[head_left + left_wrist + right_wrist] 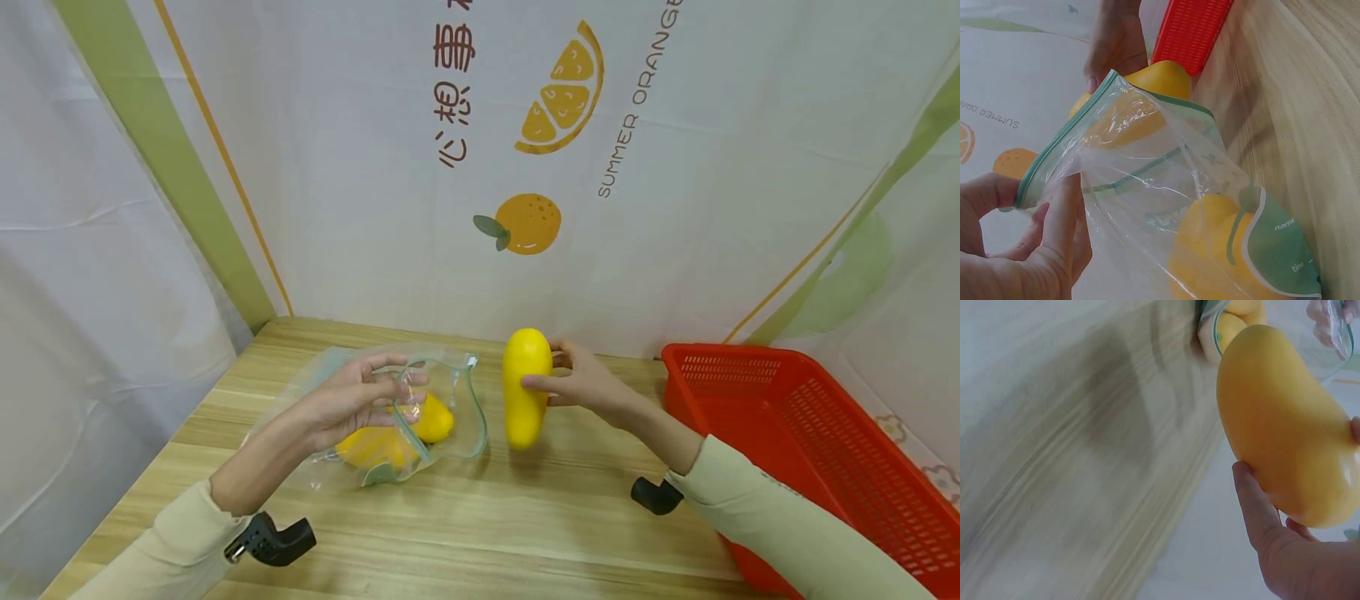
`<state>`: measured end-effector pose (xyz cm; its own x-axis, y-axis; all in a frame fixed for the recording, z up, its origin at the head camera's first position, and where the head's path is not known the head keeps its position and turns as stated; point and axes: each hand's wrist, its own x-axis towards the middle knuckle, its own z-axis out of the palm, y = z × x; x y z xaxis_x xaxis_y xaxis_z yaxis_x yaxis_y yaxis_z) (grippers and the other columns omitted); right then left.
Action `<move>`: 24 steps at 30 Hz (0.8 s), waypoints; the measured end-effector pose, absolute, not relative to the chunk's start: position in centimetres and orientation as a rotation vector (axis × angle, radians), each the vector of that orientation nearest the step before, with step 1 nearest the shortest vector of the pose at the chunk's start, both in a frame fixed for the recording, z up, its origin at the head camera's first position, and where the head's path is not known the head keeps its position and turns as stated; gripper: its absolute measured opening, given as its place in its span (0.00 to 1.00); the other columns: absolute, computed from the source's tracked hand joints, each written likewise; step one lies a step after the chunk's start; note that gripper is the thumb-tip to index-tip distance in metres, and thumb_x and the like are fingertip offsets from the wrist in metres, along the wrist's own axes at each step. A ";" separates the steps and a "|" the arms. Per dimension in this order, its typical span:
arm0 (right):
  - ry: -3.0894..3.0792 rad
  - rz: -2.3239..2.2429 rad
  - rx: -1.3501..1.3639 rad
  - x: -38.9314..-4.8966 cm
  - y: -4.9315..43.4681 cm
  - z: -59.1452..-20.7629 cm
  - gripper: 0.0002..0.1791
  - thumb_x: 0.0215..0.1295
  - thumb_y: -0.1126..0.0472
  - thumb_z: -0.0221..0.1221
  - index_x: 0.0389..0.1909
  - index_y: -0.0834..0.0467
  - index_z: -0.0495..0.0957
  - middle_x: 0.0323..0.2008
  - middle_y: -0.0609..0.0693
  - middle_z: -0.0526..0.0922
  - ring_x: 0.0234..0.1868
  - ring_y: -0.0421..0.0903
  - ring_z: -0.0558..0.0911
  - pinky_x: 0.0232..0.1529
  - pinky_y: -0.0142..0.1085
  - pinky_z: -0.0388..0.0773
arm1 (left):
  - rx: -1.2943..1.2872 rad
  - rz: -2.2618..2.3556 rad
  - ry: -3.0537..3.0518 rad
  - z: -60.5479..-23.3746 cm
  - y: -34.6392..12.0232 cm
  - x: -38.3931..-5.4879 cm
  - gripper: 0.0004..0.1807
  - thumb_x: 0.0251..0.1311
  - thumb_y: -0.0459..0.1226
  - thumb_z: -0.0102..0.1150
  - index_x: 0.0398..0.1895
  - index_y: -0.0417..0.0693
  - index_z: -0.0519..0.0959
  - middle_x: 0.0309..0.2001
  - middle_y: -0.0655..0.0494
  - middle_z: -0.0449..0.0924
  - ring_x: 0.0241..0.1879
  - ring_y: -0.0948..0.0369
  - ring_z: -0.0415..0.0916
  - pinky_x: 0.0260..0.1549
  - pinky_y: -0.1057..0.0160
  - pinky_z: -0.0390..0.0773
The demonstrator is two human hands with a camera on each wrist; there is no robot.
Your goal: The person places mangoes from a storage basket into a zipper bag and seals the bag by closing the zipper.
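In the head view we see two hands at work over a wooden table [480, 533]. The right hand [588, 383], right of centre, holds a yellow fruit [527, 387] upright, thumb on the near side and fingers round the back. In the right wrist view we find this fruit at centre right, gripped near its lower end and clear of the tabletop.

The left hand [341, 408], left of centre, pinches the mouth of a clear bag [1141, 181] edged in green; in the left wrist view we see thumb and fingers on its rim at lower left, the gap between them narrow. Inside the bag, we make out two more yellow fruits [435, 419], side by side. The held fruit is outside, just beside the opening.

At the right of the head view we note a red basket [757, 375] with mesh walls. Across the top hangs a white curtain [337, 167] printed with oranges and lettering. A black wrist mount [281, 542] sits by the left sleeve, at lower left.
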<state>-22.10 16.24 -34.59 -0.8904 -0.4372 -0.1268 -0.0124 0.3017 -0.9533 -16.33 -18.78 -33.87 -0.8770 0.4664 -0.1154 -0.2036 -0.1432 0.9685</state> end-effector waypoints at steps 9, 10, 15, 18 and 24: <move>2.153 -1.660 -0.358 -21.4 13.6 -35.8 0.43 0.63 0.53 0.72 0.70 0.65 0.60 0.60 0.66 0.70 0.52 0.58 0.81 0.50 0.52 0.84 | 0.299 2.068 1.692 -33.9 -18.7 -16.3 0.29 0.69 0.26 0.55 0.71 0.29 0.59 0.61 0.41 0.75 0.50 0.54 0.82 0.45 0.57 0.86; 2.153 -1.662 -0.350 -21.3 13.3 -35.8 0.43 0.63 0.53 0.72 0.71 0.65 0.60 0.59 0.66 0.70 0.52 0.58 0.81 0.50 0.53 0.84 | 0.293 2.069 1.690 -34.0 -18.6 -16.3 0.29 0.69 0.26 0.55 0.70 0.29 0.60 0.61 0.41 0.75 0.49 0.53 0.82 0.45 0.57 0.86; 2.168 -1.682 -0.287 -20.8 12.2 -35.9 0.43 0.61 0.53 0.73 0.69 0.65 0.61 0.58 0.65 0.71 0.50 0.58 0.82 0.49 0.53 0.85 | 0.271 2.073 1.689 -34.1 -18.4 -16.5 0.29 0.70 0.26 0.55 0.71 0.30 0.59 0.62 0.42 0.75 0.48 0.53 0.82 0.43 0.59 0.87; 2.171 -1.692 -0.256 -20.6 11.7 -36.0 0.43 0.61 0.53 0.73 0.68 0.66 0.61 0.57 0.65 0.71 0.50 0.57 0.82 0.49 0.54 0.84 | 0.264 2.074 1.695 -34.1 -18.3 -16.5 0.30 0.70 0.26 0.55 0.72 0.30 0.58 0.62 0.42 0.75 0.48 0.53 0.83 0.42 0.61 0.87; 2.187 -1.688 -0.219 -20.0 11.1 -36.1 0.44 0.59 0.51 0.74 0.68 0.66 0.61 0.55 0.65 0.71 0.47 0.57 0.83 0.47 0.53 0.85 | 0.264 2.057 1.741 -34.1 -18.1 -16.5 0.31 0.71 0.28 0.54 0.73 0.32 0.57 0.66 0.38 0.70 0.48 0.50 0.83 0.42 0.62 0.86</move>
<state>-20.01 11.09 -36.14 -0.9202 -0.3408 -0.1925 0.0997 0.2715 -0.9573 -16.54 -18.12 -34.09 -0.8892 0.4388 -0.1292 -0.1998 -0.1186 0.9726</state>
